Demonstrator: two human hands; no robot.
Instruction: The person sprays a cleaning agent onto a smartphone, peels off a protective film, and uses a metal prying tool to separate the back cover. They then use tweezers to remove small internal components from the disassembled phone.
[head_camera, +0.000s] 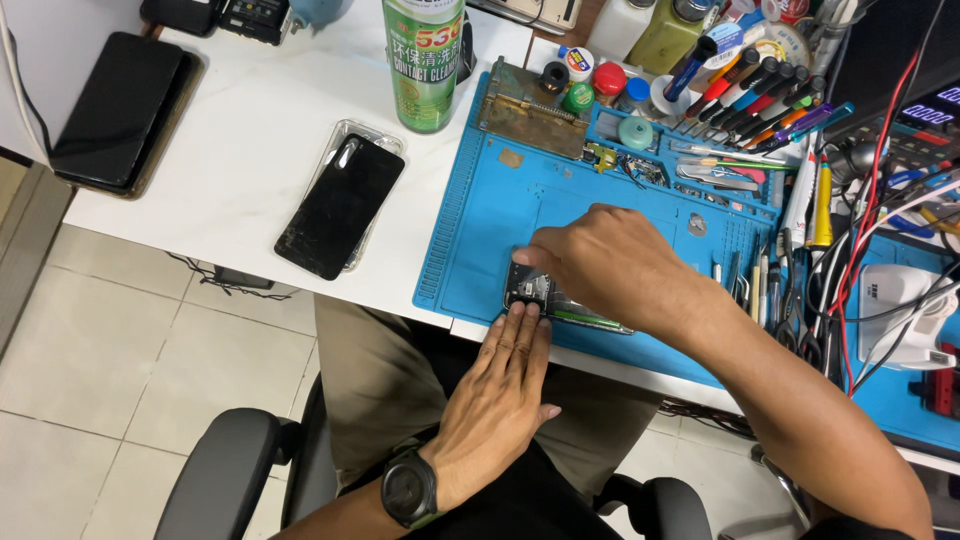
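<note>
Blue matting is carrying the work; nearest, the left hand (497, 385), wearing a dark wristwatch (409, 488), is lying flat with its fingers stretched together, the fingertips pressing on the near edge of an opened phone (560, 300); it is pinning, not gripping; the phone is lying at the near edge of the silicone mat (500, 210), its long axis running left to right, tilting slightly nearer at the right end; the right hand (610, 262) is arching over it from the right, fingers curled down onto the left end, though whether they are pinching anything I cannot tell; both hands are touching it; farther left on the white surface (240, 150) a cracked black phone (340, 205) is resting; beyond, a green spray can (423, 60) is standing upright.
</note>
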